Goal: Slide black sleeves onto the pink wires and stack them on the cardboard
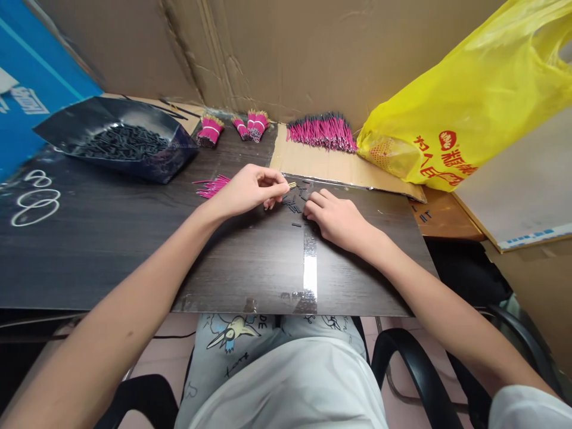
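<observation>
My left hand (257,189) pinches a few thin wires with gold-coloured tips (292,185), which stick out past the thumb and forefinger toward the right. Behind that wrist, a loose bunch of pink wires (213,187) lies on the dark tabletop, partly covered by the hand. Short black tubes (292,205) are scattered between my two hands. My right hand (334,215) rests at the right edge of these tubes with its fingers curled in and closed. Its fingertips are turned away, so whatever is between them is hidden.
An open dark bag (165,170) full of black tubes stands at the left, near white rubber bands (36,207). Banded pink wire bundles (210,130) sit at the back. Black-ended pink wires (322,132) lie on a cardboard sheet (308,162) beside a yellow plastic bag (447,119).
</observation>
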### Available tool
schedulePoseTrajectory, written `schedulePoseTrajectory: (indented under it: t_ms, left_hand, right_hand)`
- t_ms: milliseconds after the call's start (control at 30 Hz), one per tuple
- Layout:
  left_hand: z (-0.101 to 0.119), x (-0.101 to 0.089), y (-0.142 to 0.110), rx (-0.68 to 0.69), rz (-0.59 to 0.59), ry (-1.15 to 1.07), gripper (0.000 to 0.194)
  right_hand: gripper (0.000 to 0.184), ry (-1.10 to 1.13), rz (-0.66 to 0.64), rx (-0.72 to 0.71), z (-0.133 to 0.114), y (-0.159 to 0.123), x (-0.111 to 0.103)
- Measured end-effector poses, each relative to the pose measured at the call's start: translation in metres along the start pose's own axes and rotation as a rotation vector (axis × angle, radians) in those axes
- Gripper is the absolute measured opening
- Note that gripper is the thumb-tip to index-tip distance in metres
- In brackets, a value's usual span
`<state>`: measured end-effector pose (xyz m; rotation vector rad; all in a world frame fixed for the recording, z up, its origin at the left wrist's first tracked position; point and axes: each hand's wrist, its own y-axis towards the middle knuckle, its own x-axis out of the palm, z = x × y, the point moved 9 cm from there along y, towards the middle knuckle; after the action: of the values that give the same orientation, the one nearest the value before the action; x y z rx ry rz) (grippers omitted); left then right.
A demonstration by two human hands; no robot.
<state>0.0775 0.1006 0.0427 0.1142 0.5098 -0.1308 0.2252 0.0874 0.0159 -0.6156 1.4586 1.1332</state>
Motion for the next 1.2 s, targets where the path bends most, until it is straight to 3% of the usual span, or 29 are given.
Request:
schedulePoseTrajectory:
  t_ms: [133,333,667,767,867,1000,1100,1200]
  left_hand:
    - [0.001,-0.003,0.000,-0.008,0.007,0.012,0.024]
    - [0.002,-0.003,-0.001,-0.019,0.014,0.013,0.024]
    - [0.004,0.006,-0.002,-0.018,-0.071,-0.030,0.023]
    - [0.012,0.013,-0.008,-0.006,-0.166,-0.060,0.024]
    - [0.015,0.020,-0.011,0.000,-0.255,-0.059,0.025]
    - [0.015,0.024,-0.012,-0.004,-0.298,-0.053,0.026]
    - [0.014,0.026,-0.011,-0.013,-0.303,-0.052,0.025]
    - [0.014,0.025,-0.011,-0.005,-0.296,-0.046,0.024]
  right_hand:
    - [0.013,0.004,0.013,-0.011,-0.008,-0.001,-0.006]
    - [0.015,-0.033,-0.138,0.023,-0.009,-0.007,-0.004]
    - [0.021,-0.042,-0.110,0.031,-0.017,-0.006,0.001]
    - [0.013,0.222,-0.003,0.076,-0.010,-0.005,-0.008]
    - [0.010,0.740,0.099,0.180,0.005,-0.006,-0.013]
    - [0.019,1.296,0.089,0.294,0.012,-0.005,0.001]
    - [0.026,1.469,0.105,0.302,0.011,-0.003,0.004]
    - [0.027,1.497,0.127,0.319,0.014,-0.002,0.005]
